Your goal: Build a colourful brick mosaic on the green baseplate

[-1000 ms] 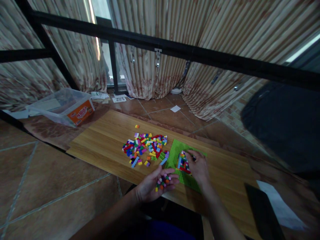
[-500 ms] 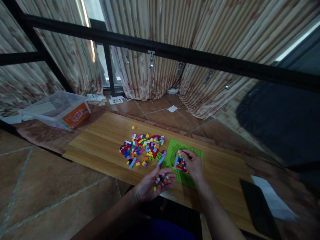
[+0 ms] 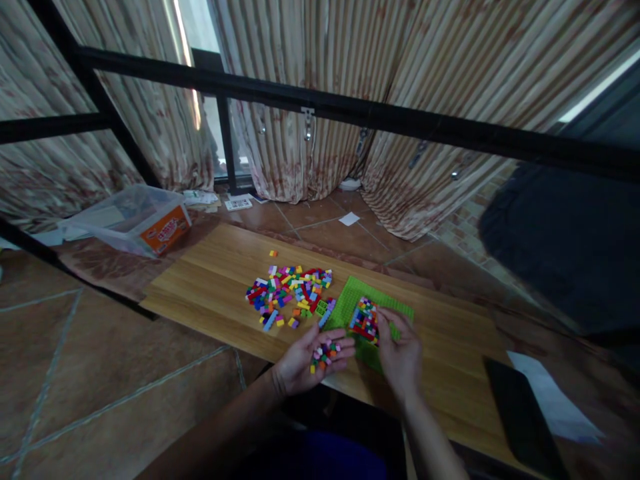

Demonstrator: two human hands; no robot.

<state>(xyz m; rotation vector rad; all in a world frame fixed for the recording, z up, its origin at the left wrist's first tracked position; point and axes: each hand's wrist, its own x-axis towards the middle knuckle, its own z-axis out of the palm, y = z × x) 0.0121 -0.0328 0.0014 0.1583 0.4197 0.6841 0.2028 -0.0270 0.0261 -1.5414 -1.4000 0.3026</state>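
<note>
Palm up at the table's near edge, my left hand [image 3: 305, 360] cradles a small heap of toy bricks [image 3: 326, 353] in pink, green, orange, yellow and white, its fingers loosely extended. My right hand [image 3: 401, 347] is over the green baseplate [image 3: 349, 293], with thumb and fingers drawn together at the right side of a low multicoloured brick build [image 3: 364, 320]. Whatever its fingertips may pinch is too small to make out. Part of the build and the plate's near right area are hidden by that hand.
Loose bricks [image 3: 287, 293] are spread left of the baseplate on the wooden table [image 3: 200, 287]. A clear plastic bin [image 3: 135, 213] with an orange label stands beyond the table's left end. A dark flat object [image 3: 520, 413] and white paper [image 3: 555, 393] lie at the right.
My right hand has shifted from the build's top toward its right side, uncovering more of the bricks. My left hand still holds its bricks palm up. The camera view has shifted slightly.
</note>
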